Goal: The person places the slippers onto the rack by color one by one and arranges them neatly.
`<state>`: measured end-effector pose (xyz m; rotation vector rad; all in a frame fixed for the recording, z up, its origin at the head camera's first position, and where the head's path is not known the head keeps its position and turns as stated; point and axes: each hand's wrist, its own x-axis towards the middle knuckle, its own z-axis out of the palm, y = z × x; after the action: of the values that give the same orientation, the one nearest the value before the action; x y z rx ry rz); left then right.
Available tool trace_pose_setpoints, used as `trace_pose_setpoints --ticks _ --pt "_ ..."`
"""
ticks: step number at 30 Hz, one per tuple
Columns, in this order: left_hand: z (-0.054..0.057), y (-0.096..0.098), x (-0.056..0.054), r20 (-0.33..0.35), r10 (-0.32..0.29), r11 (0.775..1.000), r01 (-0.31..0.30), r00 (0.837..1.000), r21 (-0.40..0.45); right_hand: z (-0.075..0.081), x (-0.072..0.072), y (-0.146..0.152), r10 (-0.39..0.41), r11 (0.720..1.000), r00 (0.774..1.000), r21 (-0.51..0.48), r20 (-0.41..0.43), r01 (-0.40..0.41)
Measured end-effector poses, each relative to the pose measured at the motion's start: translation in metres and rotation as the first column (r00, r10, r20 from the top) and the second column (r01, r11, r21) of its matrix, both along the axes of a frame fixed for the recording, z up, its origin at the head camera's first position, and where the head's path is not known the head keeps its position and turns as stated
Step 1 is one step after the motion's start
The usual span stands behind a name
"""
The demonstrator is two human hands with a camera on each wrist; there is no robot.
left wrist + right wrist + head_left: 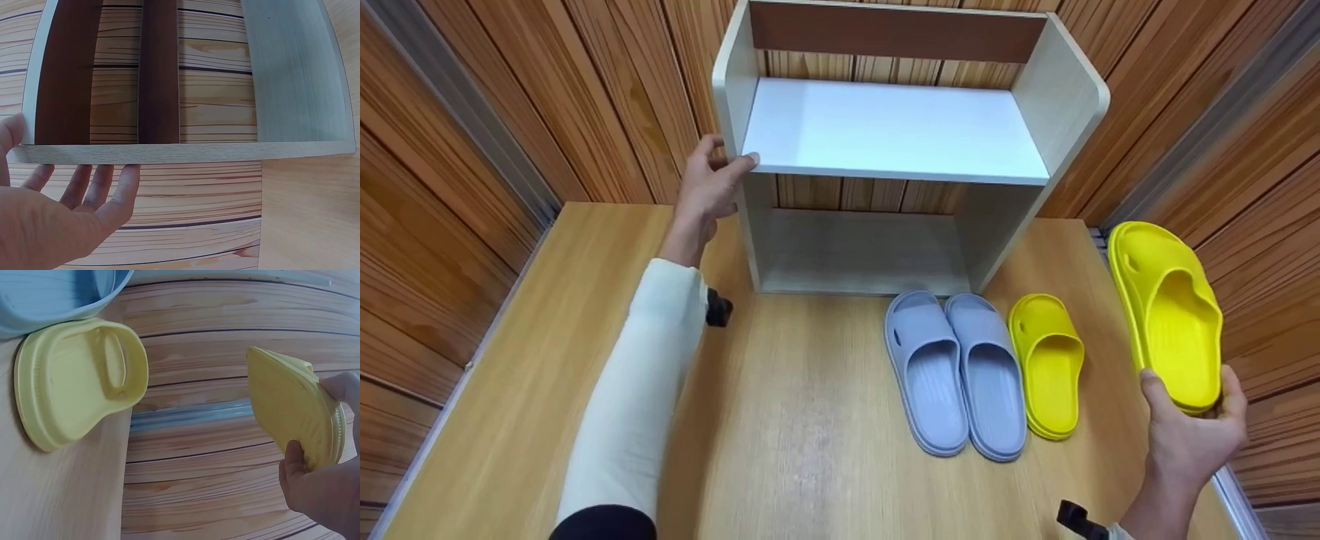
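Note:
My left hand (709,184) grips the left side panel of a small two-tier shelf unit (896,131). Its thumb lies on the front edge of the white upper board, and in the left wrist view its fingers (115,197) lie along the panel's outer face. On the right, my right hand (1196,435) holds a yellow slipper (1181,337) by the heel, toe pointing away, raised above the floor. In the right wrist view this held slipper (292,410) shows its sole. Its matching yellow slipper (1051,382) stands on the floor beside two grey slippers (934,390).
The grey pair stands side by side, toes at the shelf unit's front right corner. Wood-panelled walls (457,150) rise at the back and both sides. The wood-look floor (780,420) ends in a metal strip (1237,502) along the right side.

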<state>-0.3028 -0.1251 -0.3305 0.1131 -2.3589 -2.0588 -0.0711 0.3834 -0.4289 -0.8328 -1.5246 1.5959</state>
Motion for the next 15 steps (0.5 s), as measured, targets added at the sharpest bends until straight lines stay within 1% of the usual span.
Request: trace_pose_setpoints --ticks 4,7,15 --pt "0.004 -0.002 0.001 0.0 0.006 1.0 -0.006 1.0 -0.005 0.001 -0.004 -0.004 0.014 1.0 0.999 0.021 -0.035 -0.013" --pt "0.006 -0.001 0.001 0.003 0.007 1.0 -0.007 1.0 0.002 0.005 -0.005 -0.006 0.013 1.0 0.998 0.025 -0.059 -0.011" --pt "0.001 0.0 0.001 -0.004 0.001 1.0 -0.001 1.0 0.012 0.021 -0.002 -0.009 0.006 0.999 0.983 0.032 -0.181 0.0"
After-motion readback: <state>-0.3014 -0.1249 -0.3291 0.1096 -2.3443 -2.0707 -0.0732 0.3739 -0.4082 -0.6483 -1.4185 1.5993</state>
